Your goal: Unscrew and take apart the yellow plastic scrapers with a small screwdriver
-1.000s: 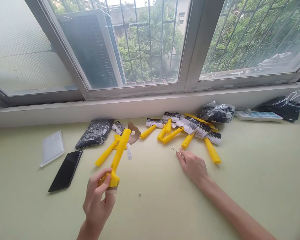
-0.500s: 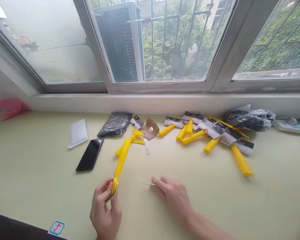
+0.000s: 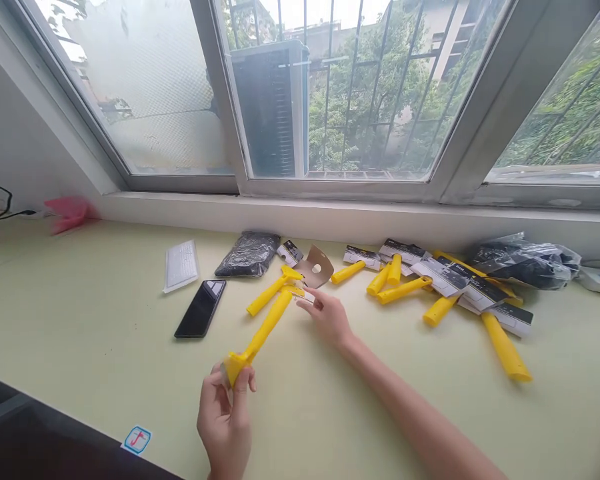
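Note:
My left hand (image 3: 225, 420) is closed on the head end of a yellow scraper (image 3: 267, 330), which it holds above the table with the handle slanting up and away. My right hand (image 3: 333, 320) reaches past the handle's far end, thumb and index finger closed around a thin silver blade (image 3: 308, 297). Whether that blade also touches the table is hard to see. Another yellow scraper (image 3: 265, 298) lies just behind the held one. A small yellow piece (image 3: 296, 291) shows beside my right fingertips. Behind them rests a brown card with a hole (image 3: 310, 275).
Several packaged yellow scrapers (image 3: 403, 290) lie to the right, near a clear bag of black items (image 3: 525, 260). On the left are a phone (image 3: 200, 310), a white flat pack (image 3: 181, 267) and a black wrapped package (image 3: 250, 253). A window (image 3: 340, 190) runs behind the table.
My right hand has moved away from me, from the near table to beside the lying scraper. My left hand has turned the held scraper, so its handle leans further right. The camera view has shifted.

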Demonstrator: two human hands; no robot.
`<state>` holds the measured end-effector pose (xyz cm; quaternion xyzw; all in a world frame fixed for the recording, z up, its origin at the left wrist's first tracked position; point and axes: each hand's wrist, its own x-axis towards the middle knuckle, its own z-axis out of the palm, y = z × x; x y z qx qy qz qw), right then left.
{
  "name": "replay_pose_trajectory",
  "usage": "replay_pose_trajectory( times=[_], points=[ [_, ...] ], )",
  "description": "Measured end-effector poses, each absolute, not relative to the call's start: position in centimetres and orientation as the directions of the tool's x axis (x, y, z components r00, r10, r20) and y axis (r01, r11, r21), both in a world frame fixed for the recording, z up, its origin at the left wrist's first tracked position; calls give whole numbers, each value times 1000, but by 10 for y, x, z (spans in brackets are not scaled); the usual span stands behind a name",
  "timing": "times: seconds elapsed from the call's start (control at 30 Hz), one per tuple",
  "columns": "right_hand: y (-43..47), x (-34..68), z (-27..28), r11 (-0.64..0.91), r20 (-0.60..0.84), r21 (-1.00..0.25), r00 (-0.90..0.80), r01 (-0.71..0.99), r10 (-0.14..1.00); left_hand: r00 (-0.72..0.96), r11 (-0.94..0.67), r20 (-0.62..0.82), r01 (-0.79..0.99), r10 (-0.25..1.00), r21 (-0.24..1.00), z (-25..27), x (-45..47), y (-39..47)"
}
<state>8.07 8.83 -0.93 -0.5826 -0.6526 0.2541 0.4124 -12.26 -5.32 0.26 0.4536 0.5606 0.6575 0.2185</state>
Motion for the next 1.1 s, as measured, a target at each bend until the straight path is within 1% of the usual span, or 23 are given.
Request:
replay_pose_trajectory(
  times=[0.07, 0.1, 0.17, 0.2, 0.27, 0.3, 0.37, 0.47, 0.53, 0.6, 0.63, 0.7, 0.8, 0.87, 0.97, 1.1],
  points=[
    [69, 98, -6, 156, 219, -865, 79, 477, 973, -452, -161, 156, 27, 878, 987, 12, -115, -55],
    [55, 110, -5, 135, 201, -886, 105, 444, 974, -378, -89, 58, -64, 924, 994, 16, -109, -54],
    [22, 139, -4, 81, 148, -914, 142, 397, 979, -163, 74, -105, -187, 981, 980, 21, -92, -51],
    [5, 154, -4, 45, 111, -929, 161, 368, 981, -59, 149, -165, -217, 985, 965, 21, -82, -47],
    [-29, 180, -3, -58, -1, -969, 230, 241, 973, 94, 263, -247, -251, 964, 931, 18, -61, -38],
    [-44, 191, -2, -98, -28, -965, 275, 242, 961, 158, 311, -277, -264, 948, 913, 15, -50, -33],
    [-68, 203, 2, -132, -27, -939, 313, 319, 949, 304, 403, -317, -286, 899, 869, 9, -32, -21],
    [-90, 207, 10, -113, 39, -884, 312, 455, 949, 511, 487, -288, -312, 810, 816, 0, -15, -4],
    [-98, 205, 15, -91, 59, -876, 292, 473, 954, 599, 505, -239, -325, 764, 799, -5, -11, 5],
    [-102, 203, 17, -46, 73, -886, 237, 462, 969, 649, 506, -194, -335, 736, 795, -8, -11, 10],
    [-104, 203, 18, -12, 93, -890, 208, 455, 974, 660, 493, -169, -341, 732, 801, -9, -12, 11],
    [-106, 199, 16, 80, 179, -892, 185, 445, 966, 659, 429, -113, -341, 744, 837, -9, -12, 10],
    [-108, 189, 11, 234, 348, -859, 185, 456, 919, 626, 278, -25, -310, 780, 909, -9, -11, 0],
    [-108, 179, 9, 324, 426, -827, 136, 459, 894, 601, 175, 31, -280, 799, 944, -9, -9, -6],
    [-108, 167, 10, 404, 483, -798, 73, 447, 873, 576, 68, 83, -236, 813, 969, -10, -7, -12],
    [-106, 160, 9, 431, 514, -758, 41, 490, 857, 569, 46, 87, -216, 818, 975, -9, -7, -12]
  ],
)
